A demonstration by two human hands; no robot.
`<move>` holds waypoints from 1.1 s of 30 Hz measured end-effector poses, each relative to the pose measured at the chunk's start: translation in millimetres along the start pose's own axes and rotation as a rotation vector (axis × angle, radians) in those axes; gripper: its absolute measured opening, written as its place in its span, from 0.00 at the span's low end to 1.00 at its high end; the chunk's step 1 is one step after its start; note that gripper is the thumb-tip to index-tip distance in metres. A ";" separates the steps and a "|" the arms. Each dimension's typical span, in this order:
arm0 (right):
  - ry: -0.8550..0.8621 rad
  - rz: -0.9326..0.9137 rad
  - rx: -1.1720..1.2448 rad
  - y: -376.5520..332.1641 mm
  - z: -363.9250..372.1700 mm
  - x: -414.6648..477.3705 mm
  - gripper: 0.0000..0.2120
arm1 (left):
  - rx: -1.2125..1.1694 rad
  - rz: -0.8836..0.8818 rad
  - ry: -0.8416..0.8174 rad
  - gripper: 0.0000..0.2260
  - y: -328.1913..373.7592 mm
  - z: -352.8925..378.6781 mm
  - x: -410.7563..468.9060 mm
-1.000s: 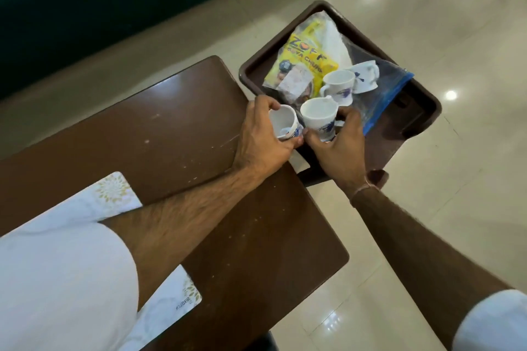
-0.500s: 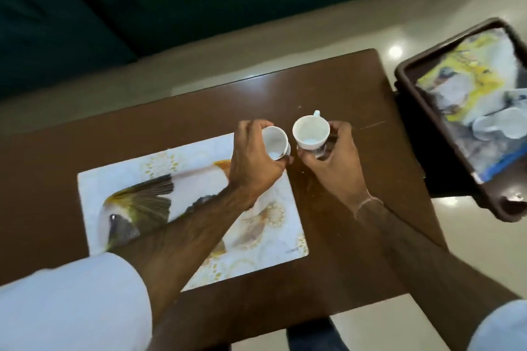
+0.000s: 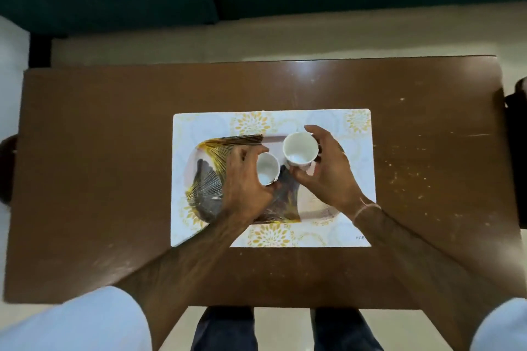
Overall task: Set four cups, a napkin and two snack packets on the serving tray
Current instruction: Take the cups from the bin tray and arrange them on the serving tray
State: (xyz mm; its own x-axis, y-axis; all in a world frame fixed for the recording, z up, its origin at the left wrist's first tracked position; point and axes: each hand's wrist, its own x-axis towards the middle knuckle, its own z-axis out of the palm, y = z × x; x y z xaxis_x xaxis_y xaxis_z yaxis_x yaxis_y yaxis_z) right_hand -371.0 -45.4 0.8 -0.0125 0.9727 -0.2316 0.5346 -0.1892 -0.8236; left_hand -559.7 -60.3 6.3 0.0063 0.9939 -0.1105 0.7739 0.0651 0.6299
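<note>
left hand point(image 3: 245, 179) hiding cup point(image 3: 267, 167), tray point(image 3: 516, 151) cropped

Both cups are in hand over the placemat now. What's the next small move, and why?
Probably lower both cups onto the placemat and let go. The left hand grips one cup, the right hand the other cup, both upright and side by side above it. Whether they already touch it is unclear.

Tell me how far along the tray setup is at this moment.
Done: nothing lies released on the bird-print mat yet. In hand: the left hand grips the left cup and the right hand grips the right cup, both over the mat. Left: placing these, plus two more cups, the napkin and both packets, none of which are in view.
</note>
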 end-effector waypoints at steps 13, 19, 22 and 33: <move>-0.415 -0.272 -0.243 -37.8 36.1 41.4 0.32 | -0.214 0.011 -0.115 0.40 -48.3 -12.5 -45.1; -0.585 -0.314 -0.391 -47.2 45.0 57.2 0.32 | -0.302 -0.159 -0.161 0.46 -59.6 -17.4 -46.3; -0.636 -0.337 -0.443 -50.4 50.9 62.3 0.32 | -0.335 -0.205 -0.148 0.39 -64.8 -22.5 -44.0; -0.697 -0.442 -0.432 -54.9 51.4 71.4 0.27 | -0.206 -0.186 -0.053 0.13 -72.2 -28.3 -38.6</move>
State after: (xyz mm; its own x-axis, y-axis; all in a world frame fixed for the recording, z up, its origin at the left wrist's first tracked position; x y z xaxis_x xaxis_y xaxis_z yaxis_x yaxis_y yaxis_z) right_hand -444.7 27.5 2.9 -0.7197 0.6179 -0.3166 0.6265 0.3815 -0.6796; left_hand -633.7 -100.9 -13.2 -0.0863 0.9574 -0.2754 0.6201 0.2680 0.7373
